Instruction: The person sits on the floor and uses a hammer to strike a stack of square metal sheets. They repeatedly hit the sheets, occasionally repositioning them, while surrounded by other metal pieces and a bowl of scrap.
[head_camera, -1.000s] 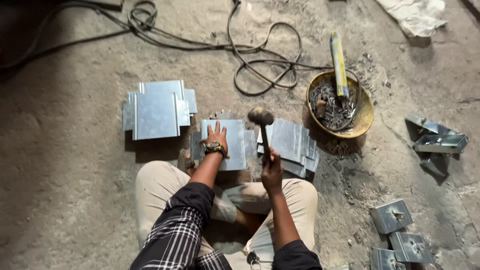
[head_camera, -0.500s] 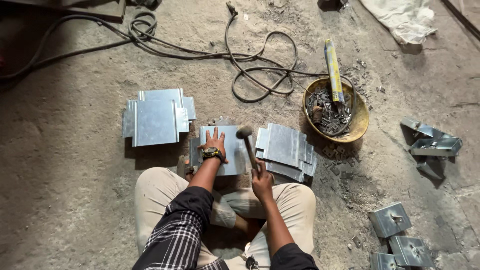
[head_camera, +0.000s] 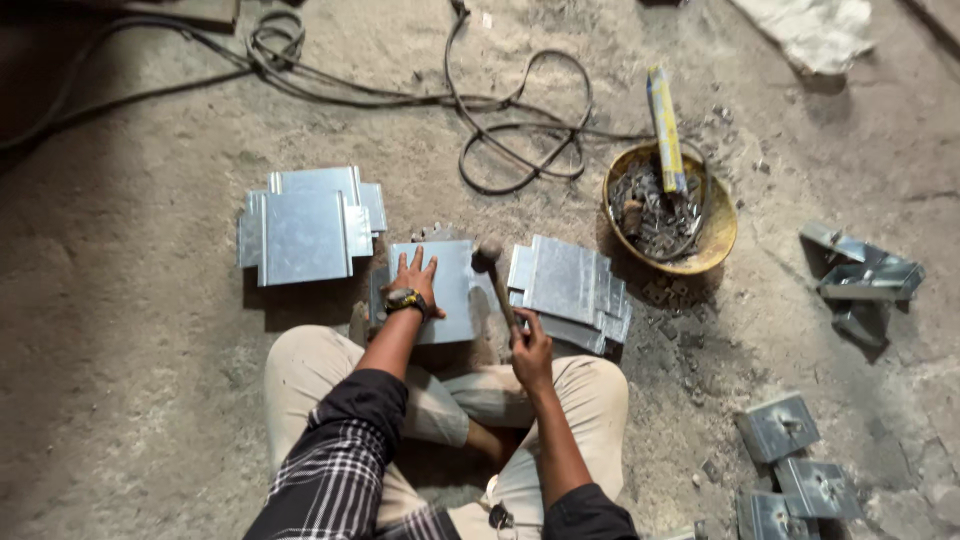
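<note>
From the head view we saw a yellow bowl (head_camera: 716, 236) holding metal scraps and a yellow tube. Our right hand (head_camera: 531, 352) gripped the hammer (head_camera: 496, 284), handle running up-left, head over the metal sheet (head_camera: 452, 290); our left hand (head_camera: 413, 282) lay spread flat on it.

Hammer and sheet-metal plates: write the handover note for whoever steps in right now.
Left hand: flat on the grey sheet-metal plate on the concrete floor, pinning it.
Right hand: grips the wooden-handled hammer, head at the plate's right edge.
Stacks of similar plates lie to the left and right.
Yellow bowl of metal scraps sits beyond.
How many plates are finished cannot be told.
</note>
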